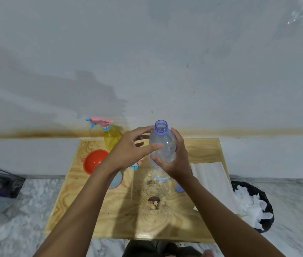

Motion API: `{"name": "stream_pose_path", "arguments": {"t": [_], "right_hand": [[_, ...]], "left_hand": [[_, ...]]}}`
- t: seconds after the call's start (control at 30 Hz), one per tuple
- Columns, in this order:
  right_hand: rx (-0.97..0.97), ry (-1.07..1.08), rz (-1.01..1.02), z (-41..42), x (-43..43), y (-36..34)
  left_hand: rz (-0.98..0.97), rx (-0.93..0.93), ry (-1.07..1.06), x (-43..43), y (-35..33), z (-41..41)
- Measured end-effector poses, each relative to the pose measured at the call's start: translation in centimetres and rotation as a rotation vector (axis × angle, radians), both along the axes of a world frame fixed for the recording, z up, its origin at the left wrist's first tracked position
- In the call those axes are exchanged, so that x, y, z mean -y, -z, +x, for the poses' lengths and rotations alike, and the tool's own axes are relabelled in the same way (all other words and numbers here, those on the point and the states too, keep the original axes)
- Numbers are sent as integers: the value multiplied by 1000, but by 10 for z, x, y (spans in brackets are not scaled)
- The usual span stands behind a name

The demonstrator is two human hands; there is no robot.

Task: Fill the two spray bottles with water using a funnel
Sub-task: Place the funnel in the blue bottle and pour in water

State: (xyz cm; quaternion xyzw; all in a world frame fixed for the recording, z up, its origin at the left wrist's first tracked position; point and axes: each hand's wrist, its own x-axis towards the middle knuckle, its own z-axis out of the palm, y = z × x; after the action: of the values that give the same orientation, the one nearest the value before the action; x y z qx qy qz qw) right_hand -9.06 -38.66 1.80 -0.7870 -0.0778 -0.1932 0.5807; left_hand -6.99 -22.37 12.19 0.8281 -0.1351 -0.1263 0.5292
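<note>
Filling was not yet begun: uncapped water bottle (162, 145) was held upright, clasped by right grip (174, 159), left grip (128, 151) laid slack against it; funnel (94, 161) lay unused on worktop (202, 149) beside yellow spray bottle (112, 138), its sprayer on

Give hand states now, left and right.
Left hand: open, index finger against the water bottle.
Right hand: gripping the water bottle.
</note>
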Motion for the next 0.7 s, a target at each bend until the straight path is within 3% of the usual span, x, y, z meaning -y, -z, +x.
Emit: {"name": "stream_pose_path", "arguments": {"t": [0.17, 0.4, 0.7], "right_hand": [[3, 11, 18, 10, -6, 1], [50, 61, -109, 24, -8, 4], [94, -76, -90, 30, -23, -39]], "left_hand": [[-32, -19, -44, -3, 3, 1], [-65, -28, -77, -4, 4, 3], [-183, 22, -180, -48, -14, 0]]}}
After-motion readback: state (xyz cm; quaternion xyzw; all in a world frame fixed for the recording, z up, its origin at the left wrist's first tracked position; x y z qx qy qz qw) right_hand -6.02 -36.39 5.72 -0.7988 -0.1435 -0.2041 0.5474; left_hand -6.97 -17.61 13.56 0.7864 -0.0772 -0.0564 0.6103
